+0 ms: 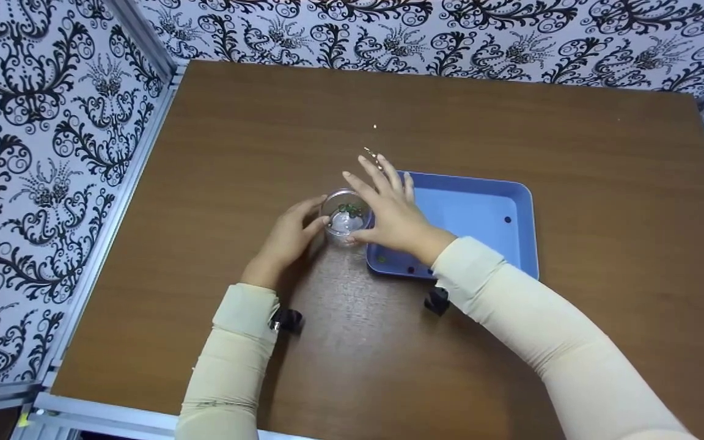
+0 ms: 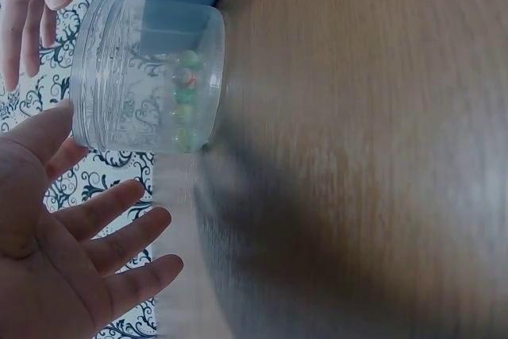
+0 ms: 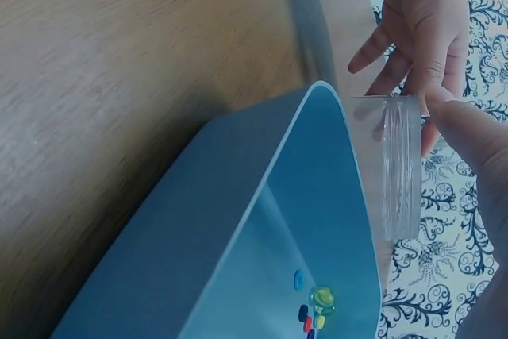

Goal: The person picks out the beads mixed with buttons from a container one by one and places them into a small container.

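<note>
A clear plastic jar (image 1: 347,227) stands upright and lidless on the table, with several green marbles (image 2: 186,101) at its bottom. My left hand (image 1: 286,237) is on the jar's left side, thumb and index fingertips right at the rim. Its other fingers (image 2: 131,256) are spread loosely, away from the jar wall. From the right, my right hand (image 1: 396,214) reaches over the edge of a blue tray (image 1: 468,198). Its thumb is at the jar's rim while the other fingers stretch out straight past the jar, pinching nothing.
The tray, right of the jar, holds several small buttons (image 3: 308,323) and a green-yellow marble (image 3: 323,299). Small shiny gold bits (image 1: 371,153) lie just beyond my right fingertips. Patterned walls (image 1: 388,30) border the brown table (image 1: 621,244) at the back and sides.
</note>
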Demonstrator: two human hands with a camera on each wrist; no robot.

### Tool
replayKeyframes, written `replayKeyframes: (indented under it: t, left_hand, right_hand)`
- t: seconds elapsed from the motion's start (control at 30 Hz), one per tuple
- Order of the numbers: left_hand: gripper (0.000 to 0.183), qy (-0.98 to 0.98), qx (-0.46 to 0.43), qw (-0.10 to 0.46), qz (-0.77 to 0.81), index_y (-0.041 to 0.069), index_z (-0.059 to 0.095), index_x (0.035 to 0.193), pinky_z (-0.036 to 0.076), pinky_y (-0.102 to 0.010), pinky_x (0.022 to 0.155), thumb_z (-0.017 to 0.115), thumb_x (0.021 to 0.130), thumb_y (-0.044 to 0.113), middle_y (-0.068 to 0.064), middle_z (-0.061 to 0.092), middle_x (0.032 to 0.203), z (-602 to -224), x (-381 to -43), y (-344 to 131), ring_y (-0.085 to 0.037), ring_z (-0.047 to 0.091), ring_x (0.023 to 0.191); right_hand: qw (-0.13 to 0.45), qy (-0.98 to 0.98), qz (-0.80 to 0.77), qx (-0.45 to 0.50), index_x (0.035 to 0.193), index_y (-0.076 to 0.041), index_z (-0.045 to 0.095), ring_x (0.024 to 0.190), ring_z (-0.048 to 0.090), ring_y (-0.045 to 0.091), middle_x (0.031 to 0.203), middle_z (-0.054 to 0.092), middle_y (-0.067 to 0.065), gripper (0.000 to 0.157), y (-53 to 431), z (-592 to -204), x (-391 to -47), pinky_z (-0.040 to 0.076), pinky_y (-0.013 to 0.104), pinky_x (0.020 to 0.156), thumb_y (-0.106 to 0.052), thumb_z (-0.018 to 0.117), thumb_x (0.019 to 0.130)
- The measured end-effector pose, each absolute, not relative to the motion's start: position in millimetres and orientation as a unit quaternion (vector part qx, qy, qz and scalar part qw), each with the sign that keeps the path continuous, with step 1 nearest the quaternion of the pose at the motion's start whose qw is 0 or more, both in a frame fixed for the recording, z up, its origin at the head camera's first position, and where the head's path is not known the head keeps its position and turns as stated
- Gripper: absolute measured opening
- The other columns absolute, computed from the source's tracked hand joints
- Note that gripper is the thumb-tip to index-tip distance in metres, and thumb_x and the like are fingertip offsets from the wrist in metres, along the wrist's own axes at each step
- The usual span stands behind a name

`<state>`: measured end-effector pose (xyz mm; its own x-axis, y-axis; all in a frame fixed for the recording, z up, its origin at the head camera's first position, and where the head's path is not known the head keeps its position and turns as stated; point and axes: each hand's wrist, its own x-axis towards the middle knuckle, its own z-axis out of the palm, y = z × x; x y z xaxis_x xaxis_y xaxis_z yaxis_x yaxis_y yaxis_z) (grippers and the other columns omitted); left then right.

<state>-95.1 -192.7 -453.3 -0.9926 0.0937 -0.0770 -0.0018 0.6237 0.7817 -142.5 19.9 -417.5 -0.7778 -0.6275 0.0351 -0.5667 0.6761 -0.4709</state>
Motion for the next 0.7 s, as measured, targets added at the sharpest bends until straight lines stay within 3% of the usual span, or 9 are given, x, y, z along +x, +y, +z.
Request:
replayKeyframes:
  t: [0.7]
  left_hand:
    - [0.045, 0.893, 0.024, 0.054, 0.446, 0.006, 0.051, 0.139, 0.030, -0.042, 0.114, 0.059, 0.097, 0.021, -0.014, 0.053, 0.138, -453, -94, -192, -0.029, 0.044, 0.133]
  right_hand:
    - [0.044, 0.913, -0.259, -0.314, 0.152, -0.020, 0.031, 0.147, 0.008, 0.031, 0.160, 0.018, 0.006, 0.098, 36, -419, -147, 0.012, 0.066, 0.112, -0.045, 0.082, 0.072]
